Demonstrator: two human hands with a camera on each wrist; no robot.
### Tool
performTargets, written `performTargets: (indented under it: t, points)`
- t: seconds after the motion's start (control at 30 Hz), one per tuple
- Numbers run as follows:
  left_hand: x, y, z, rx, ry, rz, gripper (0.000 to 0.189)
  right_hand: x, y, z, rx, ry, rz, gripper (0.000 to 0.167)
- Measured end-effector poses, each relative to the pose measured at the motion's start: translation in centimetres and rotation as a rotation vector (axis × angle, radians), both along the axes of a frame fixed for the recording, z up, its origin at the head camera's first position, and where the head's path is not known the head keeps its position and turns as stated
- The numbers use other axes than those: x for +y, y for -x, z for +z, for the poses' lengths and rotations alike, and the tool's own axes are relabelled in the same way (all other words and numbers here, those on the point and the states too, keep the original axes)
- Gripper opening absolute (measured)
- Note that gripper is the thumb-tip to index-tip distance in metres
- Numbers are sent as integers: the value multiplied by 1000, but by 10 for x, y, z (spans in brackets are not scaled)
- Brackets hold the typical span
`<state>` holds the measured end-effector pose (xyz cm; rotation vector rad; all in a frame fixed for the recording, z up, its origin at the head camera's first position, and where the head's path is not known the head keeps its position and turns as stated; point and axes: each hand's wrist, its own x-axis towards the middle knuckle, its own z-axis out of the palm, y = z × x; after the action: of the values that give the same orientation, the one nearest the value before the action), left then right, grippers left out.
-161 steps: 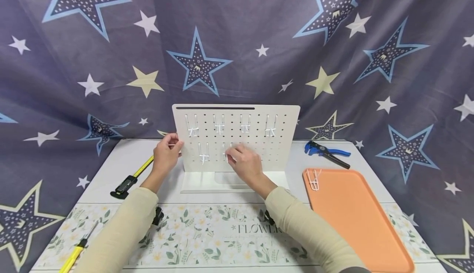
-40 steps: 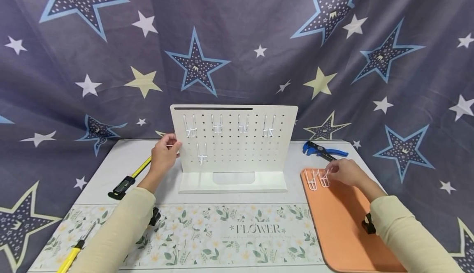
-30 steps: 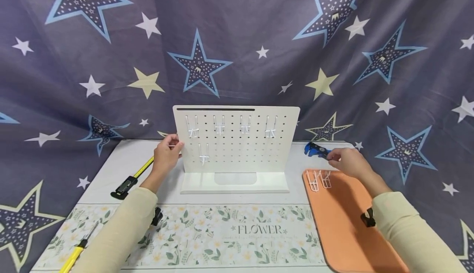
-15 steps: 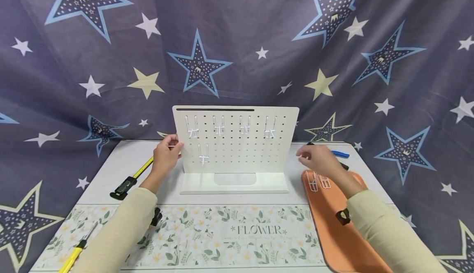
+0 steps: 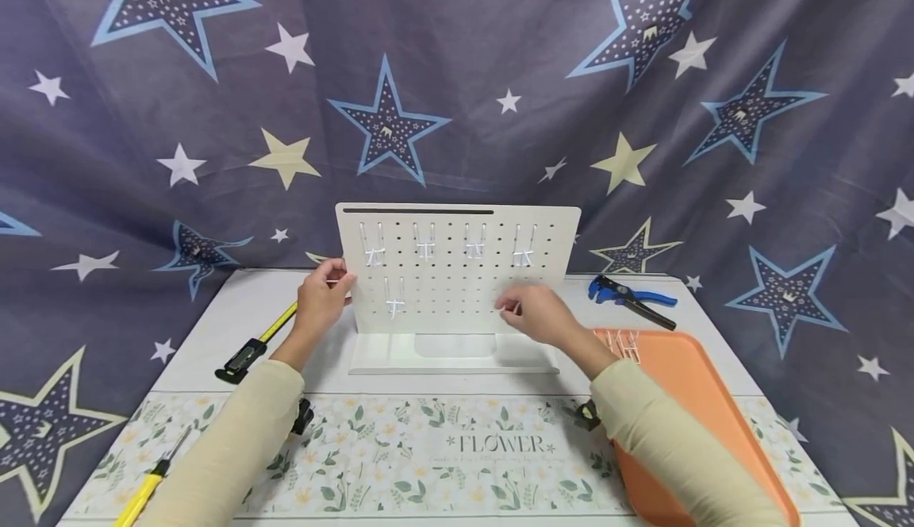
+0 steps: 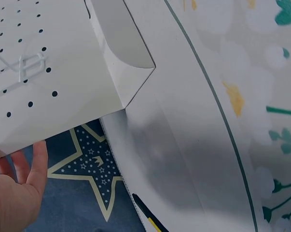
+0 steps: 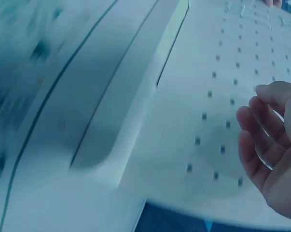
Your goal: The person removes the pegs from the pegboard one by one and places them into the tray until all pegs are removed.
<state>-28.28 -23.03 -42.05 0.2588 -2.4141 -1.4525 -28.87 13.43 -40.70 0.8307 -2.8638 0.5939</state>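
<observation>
A white pegboard (image 5: 457,322) stands upright on its base, with several white wire hooks (image 5: 474,249) hanging in its upper row and one hook (image 5: 394,305) lower left. My left hand (image 5: 321,302) grips the board's left edge; in the left wrist view its fingers (image 6: 38,169) lie along that edge. Before the board's lower right part is my right hand (image 5: 539,314), fingers loosely bent. Nothing shows between its fingers in the right wrist view, where the hand (image 7: 275,145) hovers by the holes; contact cannot be told.
An orange tray (image 5: 685,384) lies at right, with white hooks (image 5: 628,346) in its far left corner. Behind it are blue-and-black wire strippers (image 5: 631,298). A yellow-and-black caliper (image 5: 243,360) and a yellow-handled screwdriver (image 5: 140,497) lie left. A starry curtain (image 5: 457,75) hangs behind.
A lower-row hook, at my right hand 5.4 s ago, is gone from the board; a second hook lies in the tray. My right hand has moved left from the tray to the board.
</observation>
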Motion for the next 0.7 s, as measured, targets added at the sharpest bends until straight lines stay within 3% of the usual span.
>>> performTargets:
  t: [0.23, 0.43, 0.7]
  points:
    - [0, 1, 0, 9, -10, -14, 18, -46, -1, -4, 84, 21, 66, 10]
    - [-2, 0, 0, 9, -5, -24, 19, -84, 1, -11, 143, 7, 60, 10]
    - [-2, 1, 0, 22, 9, -18, 19, -131, 2, -28, 333, -27, 40, 15]
